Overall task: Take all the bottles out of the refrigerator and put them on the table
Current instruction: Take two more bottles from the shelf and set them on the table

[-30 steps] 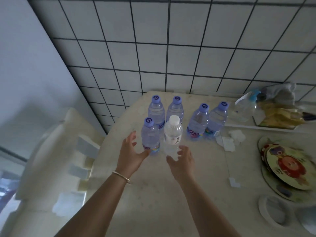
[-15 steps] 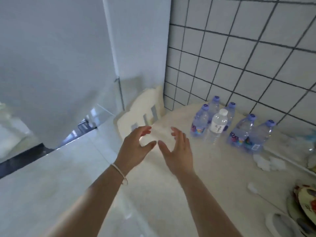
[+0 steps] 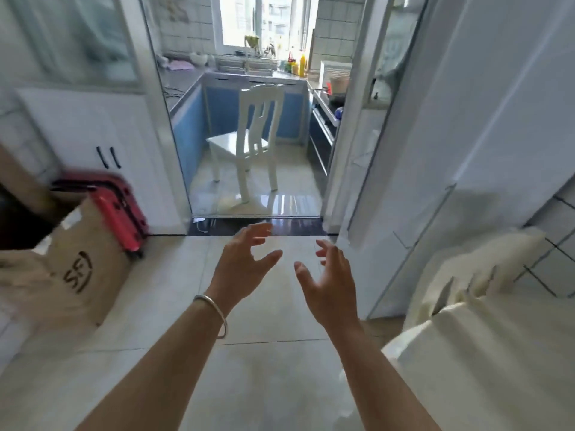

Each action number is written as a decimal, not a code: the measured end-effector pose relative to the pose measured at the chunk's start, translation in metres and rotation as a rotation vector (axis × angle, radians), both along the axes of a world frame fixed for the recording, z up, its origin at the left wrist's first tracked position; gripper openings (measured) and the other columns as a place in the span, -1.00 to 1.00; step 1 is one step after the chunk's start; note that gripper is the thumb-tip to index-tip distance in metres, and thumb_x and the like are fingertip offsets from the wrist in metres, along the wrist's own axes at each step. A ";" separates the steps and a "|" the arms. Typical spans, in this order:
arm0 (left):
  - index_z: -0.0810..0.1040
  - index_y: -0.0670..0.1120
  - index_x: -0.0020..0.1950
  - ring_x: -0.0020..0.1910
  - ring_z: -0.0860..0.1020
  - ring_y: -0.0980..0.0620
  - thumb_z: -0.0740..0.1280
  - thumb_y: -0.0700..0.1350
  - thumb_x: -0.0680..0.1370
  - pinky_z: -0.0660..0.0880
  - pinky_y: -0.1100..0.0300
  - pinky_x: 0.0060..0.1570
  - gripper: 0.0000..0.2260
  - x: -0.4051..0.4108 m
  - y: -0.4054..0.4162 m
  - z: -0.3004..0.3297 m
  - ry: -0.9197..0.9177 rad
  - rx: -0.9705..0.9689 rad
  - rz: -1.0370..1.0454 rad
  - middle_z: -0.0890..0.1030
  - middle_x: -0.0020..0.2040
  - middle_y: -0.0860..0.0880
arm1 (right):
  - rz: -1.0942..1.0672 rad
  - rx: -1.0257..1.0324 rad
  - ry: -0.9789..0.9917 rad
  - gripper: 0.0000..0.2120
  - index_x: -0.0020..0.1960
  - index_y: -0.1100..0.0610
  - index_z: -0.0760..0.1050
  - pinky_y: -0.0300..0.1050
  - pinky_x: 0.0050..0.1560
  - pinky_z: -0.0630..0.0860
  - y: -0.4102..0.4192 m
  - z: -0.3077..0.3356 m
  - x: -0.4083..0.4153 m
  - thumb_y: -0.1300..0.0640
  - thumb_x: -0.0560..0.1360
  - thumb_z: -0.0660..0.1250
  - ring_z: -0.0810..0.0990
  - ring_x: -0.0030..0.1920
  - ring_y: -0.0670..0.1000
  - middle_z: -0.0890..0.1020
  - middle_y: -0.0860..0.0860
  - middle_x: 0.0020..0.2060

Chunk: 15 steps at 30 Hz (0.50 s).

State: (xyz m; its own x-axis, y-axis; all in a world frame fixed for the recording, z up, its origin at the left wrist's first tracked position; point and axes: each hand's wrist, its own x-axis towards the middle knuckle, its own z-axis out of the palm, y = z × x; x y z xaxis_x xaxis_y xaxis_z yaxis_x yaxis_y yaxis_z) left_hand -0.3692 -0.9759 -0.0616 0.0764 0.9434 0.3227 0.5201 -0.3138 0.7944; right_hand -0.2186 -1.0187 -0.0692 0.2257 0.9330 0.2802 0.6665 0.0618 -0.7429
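No bottle shows in the head view now. My left hand (image 3: 241,267) and my right hand (image 3: 331,284) are both held out in front of me over the tiled floor, fingers spread and relaxed, holding nothing. A bangle sits on my left wrist. The white refrigerator (image 3: 485,126) fills the right side, its door shut as far as I can see. A corner of the table (image 3: 497,368) with its cream cover shows at the lower right.
A cream chair back (image 3: 473,275) stands by the table. Ahead, a doorway opens into a kitchen where a white chair (image 3: 252,141) stands. A cardboard box (image 3: 77,269) and a red suitcase (image 3: 115,209) sit on the floor at left.
My view has swung left from the table and its bottles toward the kitchen doorway. Both hands left the bottles and stay empty and spread.
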 end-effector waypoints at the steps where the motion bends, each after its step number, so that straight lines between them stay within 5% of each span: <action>1: 0.44 -0.05 0.30 0.11 0.53 0.09 0.46 -0.08 0.42 0.47 0.32 -0.01 -0.53 -0.019 0.010 0.000 -0.016 -0.001 0.024 0.56 0.22 -0.05 | 0.021 -0.001 0.000 -0.50 0.32 0.02 0.30 -0.23 0.07 0.34 0.014 0.000 -0.019 -0.10 0.45 0.32 0.45 0.14 -0.06 0.49 -0.04 0.17; 7: 0.40 -0.02 0.33 0.15 0.53 0.07 0.46 -0.04 0.42 0.42 0.39 -0.01 -0.50 -0.115 0.088 -0.002 -0.078 -0.025 0.044 0.54 0.24 -0.03 | 0.034 0.011 0.000 -0.38 0.34 0.02 0.30 -0.25 0.07 0.32 0.109 -0.001 -0.119 -0.22 0.36 0.23 0.46 0.19 -0.03 0.49 -0.01 0.25; 12: 0.36 -0.03 0.37 0.12 0.47 0.16 0.44 -0.04 0.44 0.37 0.58 -0.09 -0.46 -0.164 0.168 0.006 -0.014 0.010 -0.042 0.49 0.30 -0.02 | -0.039 0.000 -0.034 -0.40 0.40 0.03 0.25 -0.22 0.15 0.27 0.193 0.007 -0.158 -0.10 0.44 0.36 0.41 0.31 0.04 0.43 0.00 0.33; 15: 0.34 -0.02 0.39 0.15 0.48 0.11 0.42 -0.04 0.45 0.43 0.51 -0.05 -0.46 -0.177 0.216 0.007 -0.048 -0.005 -0.108 0.48 0.30 -0.03 | -0.101 0.015 -0.059 -0.38 0.41 0.03 0.25 -0.18 0.20 0.29 0.233 0.012 -0.163 -0.10 0.43 0.36 0.39 0.32 0.06 0.42 0.00 0.35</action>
State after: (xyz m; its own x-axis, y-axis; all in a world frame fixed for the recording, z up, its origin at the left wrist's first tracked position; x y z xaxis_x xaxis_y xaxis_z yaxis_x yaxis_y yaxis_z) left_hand -0.5466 -0.7602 -0.0542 0.1621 0.9320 0.3241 0.4452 -0.3622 0.8189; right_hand -0.3817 -0.7855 -0.0570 0.3008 0.9019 0.3099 0.7128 0.0033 -0.7014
